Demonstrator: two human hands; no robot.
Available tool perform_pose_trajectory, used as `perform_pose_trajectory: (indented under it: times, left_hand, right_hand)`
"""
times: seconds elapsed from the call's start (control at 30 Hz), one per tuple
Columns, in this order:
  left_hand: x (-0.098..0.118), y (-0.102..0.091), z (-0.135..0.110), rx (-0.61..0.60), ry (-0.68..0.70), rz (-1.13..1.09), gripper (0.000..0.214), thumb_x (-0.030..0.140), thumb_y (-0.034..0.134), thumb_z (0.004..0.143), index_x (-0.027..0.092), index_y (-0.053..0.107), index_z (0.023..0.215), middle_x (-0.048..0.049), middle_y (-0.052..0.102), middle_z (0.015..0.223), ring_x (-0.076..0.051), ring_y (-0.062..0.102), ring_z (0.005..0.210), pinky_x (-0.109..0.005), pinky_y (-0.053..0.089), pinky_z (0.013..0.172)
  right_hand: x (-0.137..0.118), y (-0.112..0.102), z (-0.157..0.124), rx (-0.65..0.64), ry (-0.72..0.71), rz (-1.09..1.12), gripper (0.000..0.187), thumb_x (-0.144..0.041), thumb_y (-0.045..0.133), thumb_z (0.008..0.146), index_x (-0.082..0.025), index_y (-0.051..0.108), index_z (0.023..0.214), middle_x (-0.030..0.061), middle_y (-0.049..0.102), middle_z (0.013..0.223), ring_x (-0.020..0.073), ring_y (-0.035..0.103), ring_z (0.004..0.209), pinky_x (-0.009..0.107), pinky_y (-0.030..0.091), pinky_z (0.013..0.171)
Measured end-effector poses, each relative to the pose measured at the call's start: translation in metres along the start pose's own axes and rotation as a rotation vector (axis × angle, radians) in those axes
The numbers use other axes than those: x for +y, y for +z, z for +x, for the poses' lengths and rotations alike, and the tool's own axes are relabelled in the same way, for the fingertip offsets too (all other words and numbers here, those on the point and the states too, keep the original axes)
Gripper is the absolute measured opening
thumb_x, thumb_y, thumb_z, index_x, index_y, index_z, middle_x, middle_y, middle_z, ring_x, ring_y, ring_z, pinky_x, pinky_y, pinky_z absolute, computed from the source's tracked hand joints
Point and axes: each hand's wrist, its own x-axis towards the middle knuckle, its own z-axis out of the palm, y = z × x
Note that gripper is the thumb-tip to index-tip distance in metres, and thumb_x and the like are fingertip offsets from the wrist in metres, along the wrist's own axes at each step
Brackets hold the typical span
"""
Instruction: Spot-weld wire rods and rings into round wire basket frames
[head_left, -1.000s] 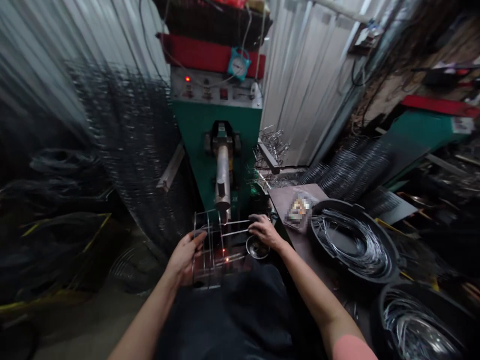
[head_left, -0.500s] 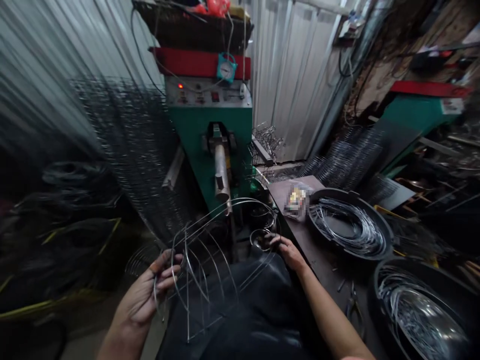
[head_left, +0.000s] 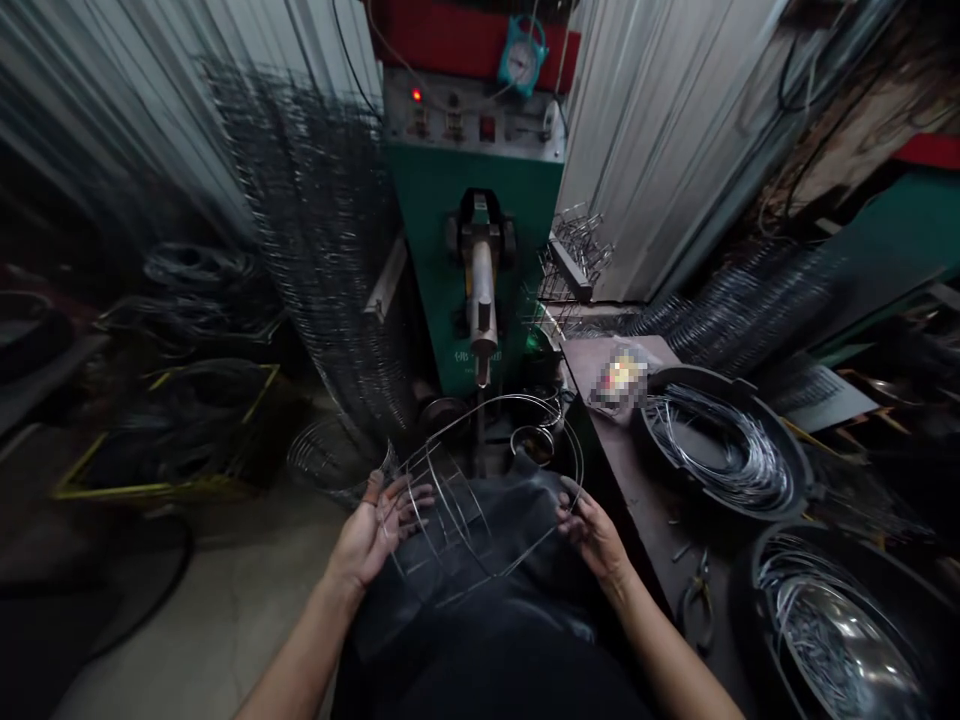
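Observation:
A thin wire basket frame (head_left: 459,512), made of bent ribs and larger hoops, is tilted between my two hands above my dark apron (head_left: 525,520). My left hand (head_left: 382,525) is palm up at its left end, fingers loosely spread around the wires with the thumb raised. On the other side, my right hand (head_left: 589,525) pinches the large hoop between thumb and fingers. Beyond the frame stands a green machine (head_left: 427,260) with a metal cylinder-shaped arm (head_left: 482,290) pointing towards me.
Tall stacked wire racks (head_left: 307,210) stand left of the machine. On the right-hand bench (head_left: 592,365) are pliers (head_left: 699,605), a black tray of wire hoops (head_left: 652,450) and a second black tray (head_left: 757,640) with a shiny bowl. A yellow-edged crate (head_left: 165,492) sits at left.
The view has tipped down and turned left. The wire frame has turned in my hands; my left fingers have spread and my right hand sits lower along the hoop.

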Motion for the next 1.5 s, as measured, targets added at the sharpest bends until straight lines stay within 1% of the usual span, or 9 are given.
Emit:
perform_pose_trajectory:
  times: [0.23,0.33,0.5,0.73,0.93,1.03,1.27,1.4,1.5]
  left_hand:
    - [-0.062,-0.039,-0.011,0.133,0.435,0.134,0.063,0.056,0.035,0.082,0.026,0.027,0.137,-0.0107,0.052,0.127,-0.024,0.046,0.118,-0.044,0.033,0.1]
    - [-0.093,-0.07,-0.018,0.001,0.632,0.438,0.076,0.062,0.043,0.076,0.028,0.021,0.14,-0.0088,0.039,0.139,-0.027,0.031,0.128,-0.045,0.021,0.106]
    - [-0.119,-0.091,-0.013,-0.072,0.692,1.054,0.088,0.052,0.068,0.061,0.025,0.028,0.135,-0.0129,0.042,0.135,-0.031,0.036,0.125,-0.05,0.026,0.103]
    - [-0.104,-0.051,0.024,0.062,0.839,1.002,0.057,0.041,0.075,0.056,0.021,0.054,0.105,-0.0077,0.059,0.106,-0.026,0.055,0.102,-0.046,0.038,0.093]
    - [-0.084,-0.015,0.03,-0.057,0.631,0.599,0.036,0.029,0.074,0.061,0.021,0.054,0.089,-0.0021,0.06,0.081,-0.018,0.058,0.079,-0.031,0.044,0.078]
    - [-0.068,0.004,0.031,-0.096,0.563,0.452,0.042,0.03,0.075,0.06,0.022,0.05,0.092,0.003,0.055,0.073,-0.012,0.054,0.061,-0.024,0.044,0.06]
    - [-0.043,0.039,0.04,-0.038,0.528,0.366,0.04,0.042,0.066,0.069,0.022,0.042,0.094,0.01,0.043,0.058,-0.003,0.032,0.033,-0.018,0.024,0.032]
    - [-0.037,0.052,0.041,-0.009,0.502,0.346,0.043,0.044,0.068,0.066,0.021,0.043,0.093,0.0106,0.042,0.055,-0.003,0.031,0.032,-0.017,0.022,0.031]
    - [-0.028,0.06,0.044,-0.02,0.436,0.254,0.045,0.044,0.07,0.062,0.021,0.044,0.09,0.0104,0.042,0.057,-0.002,0.028,0.033,-0.017,0.021,0.031]
  right_hand:
    - [0.02,0.006,-0.003,0.059,0.026,0.05,0.04,-0.024,0.072,0.068,-0.022,0.062,0.106,0.0009,0.061,0.083,0.0129,0.062,0.074,0.022,0.052,0.06]
    - [0.017,0.014,-0.001,0.059,0.02,0.074,0.039,-0.023,0.073,0.067,-0.022,0.063,0.104,0.0006,0.062,0.084,0.0143,0.063,0.078,0.023,0.053,0.064]
    - [0.018,0.021,0.006,0.075,0.004,0.09,0.038,-0.02,0.073,0.065,-0.022,0.064,0.102,-0.0002,0.063,0.083,0.0142,0.063,0.081,0.024,0.053,0.069]
    - [0.013,0.016,0.019,0.124,-0.05,0.05,0.041,-0.013,0.071,0.061,-0.022,0.063,0.101,-0.0006,0.064,0.084,0.014,0.062,0.082,0.024,0.052,0.072]
    - [0.005,0.031,0.047,0.19,-0.098,-0.131,0.042,-0.021,0.073,0.059,-0.023,0.059,0.098,-0.0024,0.061,0.079,0.0112,0.059,0.064,0.023,0.049,0.056]
    - [-0.006,0.039,0.068,0.25,-0.153,-0.474,0.033,-0.038,0.07,0.063,-0.02,0.057,0.088,-0.001,0.06,0.072,0.0128,0.057,0.06,0.024,0.044,0.051]
    - [-0.049,0.06,0.092,0.364,-0.356,-1.834,0.04,-0.058,0.064,0.065,-0.019,0.057,0.067,0.0102,0.061,0.068,0.0277,0.057,0.079,0.041,0.039,0.074]
    - [-0.062,0.071,0.101,0.173,-0.737,-1.975,0.027,-0.037,0.064,0.073,-0.016,0.06,0.09,0.0162,0.06,0.098,0.0298,0.05,0.1,0.043,0.032,0.088]
    - [-0.067,0.076,0.112,-0.123,-0.722,-1.874,0.021,-0.023,0.06,0.076,-0.019,0.06,0.096,0.0095,0.062,0.097,0.0224,0.054,0.093,0.032,0.038,0.081]
